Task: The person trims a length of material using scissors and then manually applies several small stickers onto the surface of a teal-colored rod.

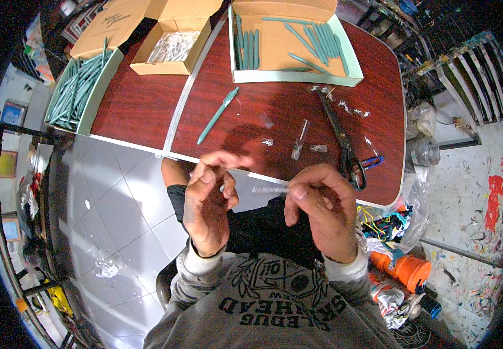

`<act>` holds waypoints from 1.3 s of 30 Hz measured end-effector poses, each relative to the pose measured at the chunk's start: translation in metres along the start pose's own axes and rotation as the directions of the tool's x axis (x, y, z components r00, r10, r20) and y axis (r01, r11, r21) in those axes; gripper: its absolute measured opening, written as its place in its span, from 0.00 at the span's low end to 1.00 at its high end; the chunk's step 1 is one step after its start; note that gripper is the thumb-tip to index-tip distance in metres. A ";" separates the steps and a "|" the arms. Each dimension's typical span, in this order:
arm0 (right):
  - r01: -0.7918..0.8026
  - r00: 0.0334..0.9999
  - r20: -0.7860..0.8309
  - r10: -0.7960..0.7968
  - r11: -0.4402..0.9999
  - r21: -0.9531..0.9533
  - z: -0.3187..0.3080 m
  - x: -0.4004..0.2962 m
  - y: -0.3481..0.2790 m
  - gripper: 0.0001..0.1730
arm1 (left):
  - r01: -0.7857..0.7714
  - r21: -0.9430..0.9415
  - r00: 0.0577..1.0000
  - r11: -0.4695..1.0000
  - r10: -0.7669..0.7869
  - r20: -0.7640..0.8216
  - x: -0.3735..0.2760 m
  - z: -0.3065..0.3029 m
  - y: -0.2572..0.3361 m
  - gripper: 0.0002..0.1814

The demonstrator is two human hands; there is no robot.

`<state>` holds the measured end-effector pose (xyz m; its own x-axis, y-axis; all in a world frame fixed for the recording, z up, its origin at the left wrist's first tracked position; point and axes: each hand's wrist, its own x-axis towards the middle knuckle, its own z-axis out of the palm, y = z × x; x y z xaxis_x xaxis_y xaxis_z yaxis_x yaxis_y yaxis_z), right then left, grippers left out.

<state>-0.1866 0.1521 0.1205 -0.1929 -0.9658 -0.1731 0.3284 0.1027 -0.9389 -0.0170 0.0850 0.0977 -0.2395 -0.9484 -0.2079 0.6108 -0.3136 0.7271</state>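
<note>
Over the table's front edge, my right hand point(321, 209) pinches a thin whitish strip point(269, 190) between thumb and fingertips; motion blur hides what it is. The strip points towards my left hand point(210, 200), whose fingers are spread and partly curled, with no clear object held. A teal pen point(218, 115) lies on the dark red wood-grain table point(147, 100) beyond my left hand. Ahead of my right hand are a clear film piece with a white strip point(300, 139) and smaller film pieces point(318, 148). Black-handled scissors point(343, 141) lie beside them.
An open box point(297, 77) with teal pens stands at the back. A small carton point(161, 67) of thin white pieces and a box heaped with pens point(86, 111) stand left. A blue-handled tool point(371, 162) lies by the scissors. White scraps point(343, 106) litter the right side.
</note>
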 end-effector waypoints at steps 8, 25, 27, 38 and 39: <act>0.608 0.700 0.247 -0.670 0.376 -0.699 0.011 0.000 0.006 0.16 | -0.130 0.237 0.981 0.963 0.090 0.173 -0.020 0.003 -0.025 0.08; 0.056 0.996 -0.051 -0.078 0.941 -0.333 0.015 -0.007 0.012 0.05 | -0.222 0.449 0.966 0.866 0.132 0.223 -0.015 0.007 -0.016 0.07; 0.171 0.982 -0.009 -0.190 0.901 -0.399 0.017 -0.005 0.013 0.05 | -0.157 0.315 0.972 0.936 0.090 0.219 -0.014 0.002 -0.022 0.06; 0.454 0.884 0.129 -0.450 0.757 -0.470 0.025 -0.001 0.026 0.05 | 0.074 -0.102 0.995 0.992 -0.067 0.069 -0.012 0.007 -0.034 0.03; 0.457 0.882 0.127 -0.453 0.760 -0.462 0.025 0.000 0.027 0.05 | 0.101 -0.125 0.994 0.987 -0.096 0.045 -0.012 0.008 -0.033 0.03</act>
<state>-0.1545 0.1493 0.1021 -0.2016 -0.9290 0.3103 -0.2651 -0.2533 -0.9304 -0.0404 0.1074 0.0814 -0.3308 -0.9109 -0.2468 0.6733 -0.4110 0.6146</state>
